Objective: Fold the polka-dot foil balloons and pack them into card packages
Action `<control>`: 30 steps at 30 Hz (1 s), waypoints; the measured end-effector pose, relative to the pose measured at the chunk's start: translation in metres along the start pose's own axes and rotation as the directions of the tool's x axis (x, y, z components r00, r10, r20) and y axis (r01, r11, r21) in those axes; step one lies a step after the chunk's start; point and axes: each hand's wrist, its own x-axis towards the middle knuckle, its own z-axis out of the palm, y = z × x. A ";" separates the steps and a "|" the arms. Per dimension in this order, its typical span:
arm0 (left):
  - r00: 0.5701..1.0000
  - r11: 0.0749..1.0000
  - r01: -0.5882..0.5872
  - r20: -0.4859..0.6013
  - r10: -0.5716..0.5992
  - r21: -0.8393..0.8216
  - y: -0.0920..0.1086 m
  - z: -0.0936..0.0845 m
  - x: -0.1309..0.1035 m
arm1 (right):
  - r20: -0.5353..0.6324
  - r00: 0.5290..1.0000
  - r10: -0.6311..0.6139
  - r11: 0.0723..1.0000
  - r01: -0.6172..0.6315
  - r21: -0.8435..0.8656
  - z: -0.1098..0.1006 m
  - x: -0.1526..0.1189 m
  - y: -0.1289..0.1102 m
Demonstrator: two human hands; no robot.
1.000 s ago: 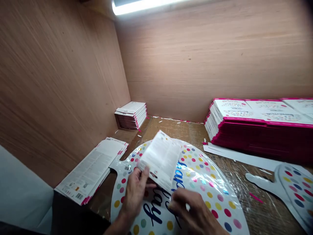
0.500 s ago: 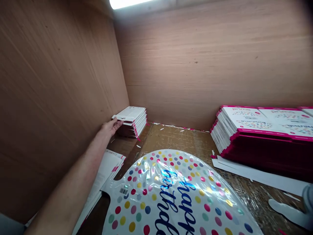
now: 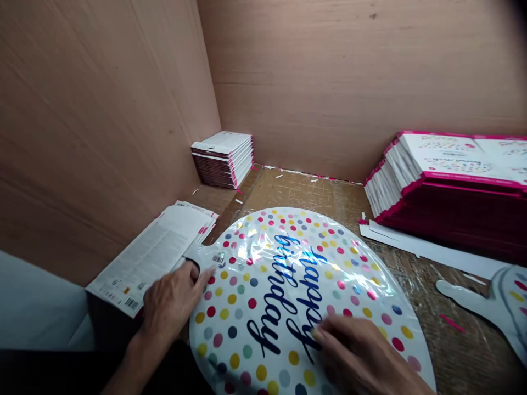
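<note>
A flat, round foil balloon (image 3: 284, 307) with coloured dots and blue "happy birthday" lettering lies on the table in front of me. My left hand (image 3: 175, 296) is at its left edge, beside the short tail. The thumb rests on the foil, and the other fingers curl at the rim, partly out of sight. Over the lower right of the lettering is my right hand (image 3: 354, 345), slightly blurred. Its fingers are bent and pressed together, and whatever they hold, if anything, is hidden.
White printed cards (image 3: 156, 252) lie at the left. A stack of folded cards (image 3: 224, 159) stands in the back corner. At right is a larger pile of pink-edged cards (image 3: 465, 164), with another dotted balloon (image 3: 504, 307) nearer. Wooden panels (image 3: 288, 82) enclose the back and left.
My left hand has come back from the corner stack to the balloon's left edge. My right hand has entered over the balloon. The camera view has tilted down.
</note>
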 end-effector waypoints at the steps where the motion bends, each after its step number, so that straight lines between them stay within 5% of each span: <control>1: 0.999 0.998 0.043 0.020 -0.044 0.046 -0.011 0.005 -0.021 | -0.083 0.989 -0.119 0.992 0.115 -0.049 0.009 0.024 -0.006; 4: 0.996 0.995 0.078 0.046 -0.081 0.060 -0.025 0.009 -0.053 | -0.339 0.858 -0.385 0.908 0.288 -0.303 0.028 0.085 -0.018; 8: 0.965 0.987 -0.157 -0.217 0.147 -0.026 -0.004 -0.007 -0.028 | -0.466 0.702 -0.539 0.794 0.238 -0.560 0.022 0.119 0.005; 11: 0.805 0.913 -0.407 -0.484 0.342 -0.032 0.032 -0.032 0.036 | -0.481 0.654 -0.584 0.734 0.172 -0.657 0.003 0.129 0.036; 13: 0.725 0.884 -0.468 -0.571 0.386 0.004 0.061 -0.052 0.095 | -0.479 0.648 -0.593 0.723 0.166 -0.670 -0.009 0.144 0.045; 16: 0.704 0.877 -0.474 -0.563 0.432 0.080 0.102 -0.081 0.192 | -0.486 0.626 -0.610 0.742 0.237 -0.627 -0.022 0.188 0.029; 19: 0.769 0.871 -0.464 -0.416 0.486 0.159 0.134 -0.101 0.277 | -0.485 0.586 -0.649 0.751 0.388 -0.535 -0.027 0.255 -0.013; 22: 0.814 0.861 -0.467 -0.283 0.508 0.204 0.147 -0.101 0.334 | -0.519 0.623 -0.585 0.810 0.414 -0.416 -0.022 0.325 -0.058; 24: 0.836 0.855 -0.464 -0.205 0.509 0.231 0.145 -0.089 0.357 | -0.528 0.687 -0.499 0.866 0.363 -0.346 -0.012 0.364 -0.081; 27: 0.876 0.859 -0.437 -0.089 0.473 0.265 0.134 -0.058 0.375 | -0.482 0.816 -0.317 0.942 0.212 -0.260 0.009 0.403 -0.097; 30: 0.877 0.858 -0.436 -0.085 0.472 0.271 0.127 -0.030 0.383 | -0.466 0.858 -0.215 0.957 0.089 -0.277 0.022 0.417 -0.096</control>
